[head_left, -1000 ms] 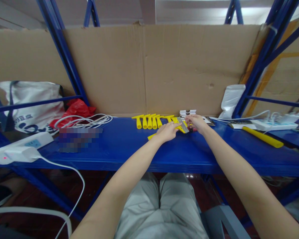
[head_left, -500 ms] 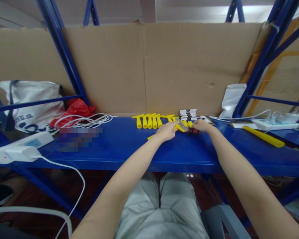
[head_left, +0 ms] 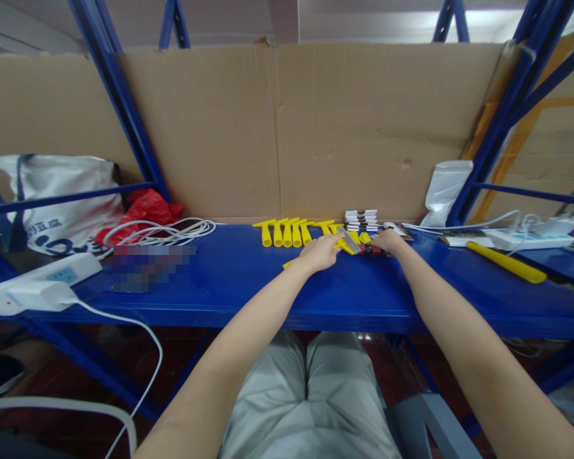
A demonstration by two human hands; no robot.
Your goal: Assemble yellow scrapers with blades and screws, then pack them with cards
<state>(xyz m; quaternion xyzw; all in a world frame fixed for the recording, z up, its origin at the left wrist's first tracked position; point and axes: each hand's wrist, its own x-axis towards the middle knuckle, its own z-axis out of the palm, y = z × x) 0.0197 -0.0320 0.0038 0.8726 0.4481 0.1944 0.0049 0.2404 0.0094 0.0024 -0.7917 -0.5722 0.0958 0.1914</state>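
Observation:
My left hand (head_left: 321, 251) reaches over the blue shelf, its fingers closed on a yellow T-shaped scraper with a flat grey blade (head_left: 349, 241). Just to the right, my right hand (head_left: 387, 242) grips a red-and-black hand tool (head_left: 374, 251) whose tip points left at the scraper; the exact kind is too small to make out. Behind the left hand stands a row of yellow T-shaped handles (head_left: 287, 236). Short yellow pieces (head_left: 365, 237) lie between the hands, near a stack of white packets with black bands (head_left: 361, 220). A yellow end shows below my left wrist.
A long yellow tube (head_left: 507, 262) and a white power strip (head_left: 529, 239) are on the right. Coiled white cable (head_left: 172, 231), a red plastic bag (head_left: 150, 210) and another power strip (head_left: 43, 280) sit left. Cardboard (head_left: 339, 127) walls the back; blue posts flank the shelf.
My right hand has shifted slightly to the right, and more of the red-and-black tool shows. The left hand and scraper have stayed in place.

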